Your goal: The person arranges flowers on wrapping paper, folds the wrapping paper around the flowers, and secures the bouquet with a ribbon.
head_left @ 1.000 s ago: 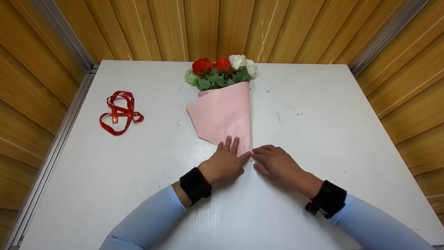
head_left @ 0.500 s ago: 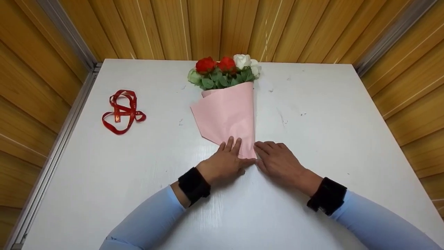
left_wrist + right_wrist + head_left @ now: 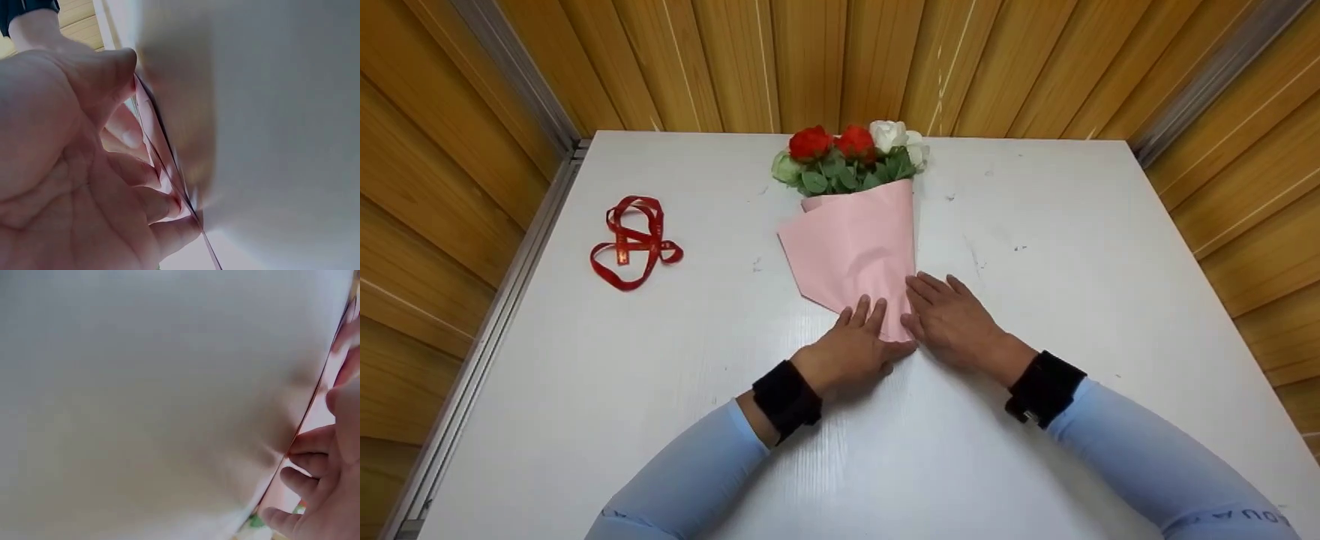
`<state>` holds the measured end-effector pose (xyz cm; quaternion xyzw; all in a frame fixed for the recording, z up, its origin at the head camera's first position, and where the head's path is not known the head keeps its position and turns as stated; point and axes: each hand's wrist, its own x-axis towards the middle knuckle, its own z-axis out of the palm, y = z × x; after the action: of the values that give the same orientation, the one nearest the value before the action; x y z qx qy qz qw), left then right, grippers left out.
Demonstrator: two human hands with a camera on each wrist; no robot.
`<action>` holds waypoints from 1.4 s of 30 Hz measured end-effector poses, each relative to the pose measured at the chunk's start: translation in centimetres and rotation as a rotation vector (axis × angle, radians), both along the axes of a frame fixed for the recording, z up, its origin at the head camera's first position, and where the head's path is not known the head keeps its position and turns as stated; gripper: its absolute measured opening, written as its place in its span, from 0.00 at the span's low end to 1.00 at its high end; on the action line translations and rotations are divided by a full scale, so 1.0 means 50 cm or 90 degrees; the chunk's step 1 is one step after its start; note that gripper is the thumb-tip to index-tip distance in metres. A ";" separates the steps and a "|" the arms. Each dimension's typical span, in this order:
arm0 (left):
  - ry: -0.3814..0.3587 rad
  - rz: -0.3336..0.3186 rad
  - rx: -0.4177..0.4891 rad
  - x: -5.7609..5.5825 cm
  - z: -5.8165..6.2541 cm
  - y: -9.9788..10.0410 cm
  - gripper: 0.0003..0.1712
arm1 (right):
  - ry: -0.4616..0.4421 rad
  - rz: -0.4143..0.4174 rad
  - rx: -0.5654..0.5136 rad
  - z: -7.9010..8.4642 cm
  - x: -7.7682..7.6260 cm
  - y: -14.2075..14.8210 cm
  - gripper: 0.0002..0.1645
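Observation:
A bouquet of red roses (image 3: 810,144), white roses (image 3: 888,136) and green leaves lies on the table, wrapped in pink paper (image 3: 851,232). My left hand (image 3: 847,352) rests on the narrow lower end of the wrap, its fingers spread on the paper and its thumb along the bottom edge. At the right edge of the paper, my right hand (image 3: 956,319) touches the fold with extended fingers. In the left wrist view, the paper's edge (image 3: 163,152) runs beneath my left fingertips. The right wrist view has my right fingers (image 3: 315,439) against the folded edge. Stems are hidden inside.
A loosely looped red ribbon (image 3: 634,244) lies on the left side of the white table (image 3: 1072,300). Wood-panelled walls (image 3: 810,67) close off the back and both sides.
My right hand has slid up along the wrap's right edge and a little onto the paper. My left thumb has moved down to the bottom edge. The left fingers stay in place.

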<state>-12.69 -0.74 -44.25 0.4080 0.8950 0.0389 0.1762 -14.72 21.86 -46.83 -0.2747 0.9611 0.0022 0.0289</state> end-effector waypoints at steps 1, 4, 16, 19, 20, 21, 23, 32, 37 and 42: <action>-0.004 0.001 -0.001 0.000 -0.002 0.001 0.29 | 0.006 0.014 -0.009 -0.003 0.016 0.003 0.35; -0.008 -0.004 -0.006 -0.002 -0.003 0.001 0.29 | -0.004 0.057 -0.054 -0.012 0.065 0.018 0.34; -0.027 -0.007 -0.019 -0.010 -0.003 -0.003 0.30 | -0.131 0.103 -0.040 -0.007 0.022 0.081 0.40; -0.024 -0.007 -0.023 -0.011 -0.002 -0.002 0.30 | -0.131 0.060 -0.037 -0.005 -0.021 0.077 0.42; -0.024 -0.005 -0.022 -0.011 -0.002 -0.001 0.30 | -0.132 0.047 -0.038 -0.004 -0.031 0.075 0.42; -0.024 -0.004 -0.022 -0.011 -0.002 0.000 0.30 | -0.132 0.034 -0.039 -0.004 -0.039 0.073 0.43; -0.019 -0.002 -0.022 -0.010 -0.003 0.001 0.30 | -0.132 0.021 -0.036 -0.005 -0.044 0.068 0.44; -0.017 -0.001 -0.009 -0.007 -0.015 -0.001 0.31 | -0.100 0.109 -0.037 -0.018 0.069 0.072 0.44; -0.032 0.002 -0.001 -0.012 -0.018 -0.008 0.29 | -0.086 0.138 -0.039 -0.025 0.082 0.080 0.41; -0.025 -0.005 0.006 -0.020 -0.028 -0.009 0.30 | -0.103 0.105 -0.040 -0.028 0.024 0.081 0.42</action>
<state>-13.66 -1.20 -45.67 0.4112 0.8896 0.0507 0.1922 -13.52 25.89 -48.25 -0.3532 0.9292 -0.0477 0.0978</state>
